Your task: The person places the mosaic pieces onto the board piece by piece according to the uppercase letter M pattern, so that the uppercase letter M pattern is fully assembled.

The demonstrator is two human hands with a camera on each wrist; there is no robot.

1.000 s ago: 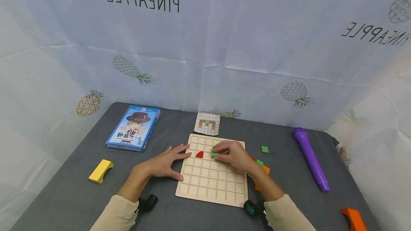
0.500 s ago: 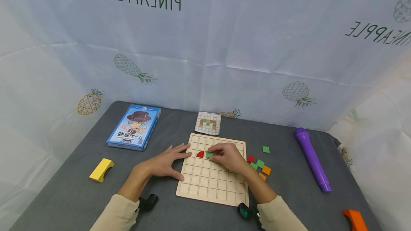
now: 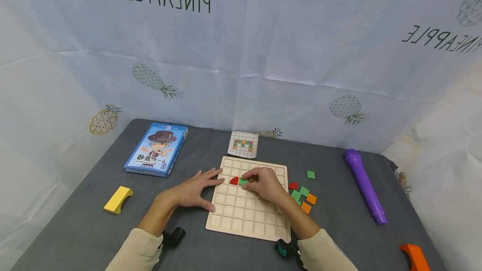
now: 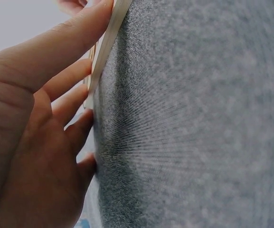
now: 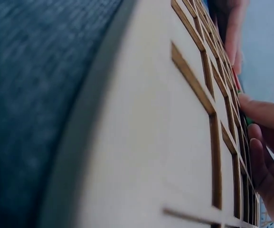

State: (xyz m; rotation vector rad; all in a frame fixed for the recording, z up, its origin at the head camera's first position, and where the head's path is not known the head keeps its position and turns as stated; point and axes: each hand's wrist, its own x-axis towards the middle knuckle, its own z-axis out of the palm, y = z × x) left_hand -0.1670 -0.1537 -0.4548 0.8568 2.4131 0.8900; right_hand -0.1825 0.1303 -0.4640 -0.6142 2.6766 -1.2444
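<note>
On the table lies a square wooden grid board [image 3: 243, 224] with shallow cells. My left hand [image 3: 191, 189] rests along its left edge, fingers spread; in the left wrist view the thumb [image 4: 63, 40] and fingertips touch the board's side. A red quarter-circle tile [image 3: 234, 180] sits in an upper-left cell. Just to its right, my right hand [image 3: 265, 184] pinches a green square tile [image 3: 242, 181] against the board, partly covered by the fingers. The right wrist view has that hand [image 5: 272, 156] low over the grid, with a sliver of green at the fingertips.
Loose green tiles [image 3: 296, 195], orange tiles [image 3: 311, 198] and a red tile [image 3: 293, 185] lie right of the board. Behind it is a pattern card [image 3: 242, 145]. Around stand a blue game box [image 3: 156, 149], yellow block [image 3: 118, 200], purple microphone-shaped object [image 3: 365, 187] and orange block [image 3: 415, 257].
My right hand has slid left with the green tile, bringing it up beside the red quarter-circle. The loose tiles right of the board are now uncovered. My left hand has stayed put.
</note>
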